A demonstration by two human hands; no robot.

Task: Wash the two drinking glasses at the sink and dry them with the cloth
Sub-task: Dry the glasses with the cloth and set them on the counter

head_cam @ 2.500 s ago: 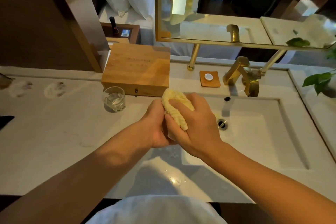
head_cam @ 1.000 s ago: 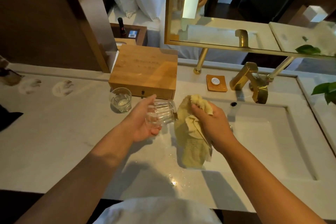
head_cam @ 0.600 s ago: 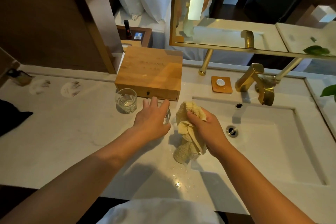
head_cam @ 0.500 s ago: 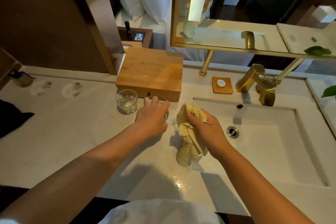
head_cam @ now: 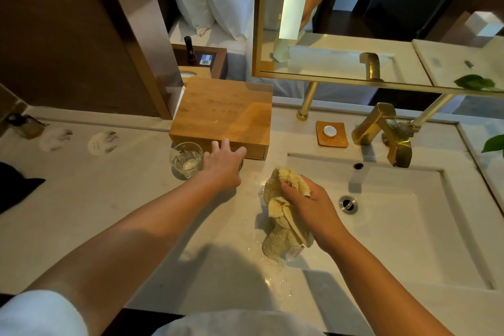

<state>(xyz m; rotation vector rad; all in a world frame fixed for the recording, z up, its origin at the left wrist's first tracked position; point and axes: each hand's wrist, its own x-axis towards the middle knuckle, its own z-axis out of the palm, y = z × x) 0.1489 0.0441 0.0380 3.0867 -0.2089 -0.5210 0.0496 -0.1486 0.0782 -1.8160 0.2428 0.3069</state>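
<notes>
One clear drinking glass (head_cam: 186, 160) stands upright on the pale counter (head_cam: 90, 215), in front of the wooden box. Right beside it my left hand (head_cam: 223, 165) comes down from above over the second glass (head_cam: 241, 165), fingers spread round its rim. That glass is almost wholly hidden; only a sliver shows under the thumb. My right hand (head_cam: 309, 206) grips the bunched yellow cloth (head_cam: 283, 224), whose lower end rests on the wet counter by the sink's left edge.
A wooden box (head_cam: 223, 114) sits behind the glasses. The white sink (head_cam: 409, 226) with drain (head_cam: 348, 203) lies to the right, under a gold tap (head_cam: 387, 135). A soap dish (head_cam: 331, 133) sits at the back and a dark cloth (head_cam: 16, 191) at the far left.
The cloth came off the second glass. My left hand carried that glass left and down to the counter beside the first one. My right hand lowered the cloth onto the counter.
</notes>
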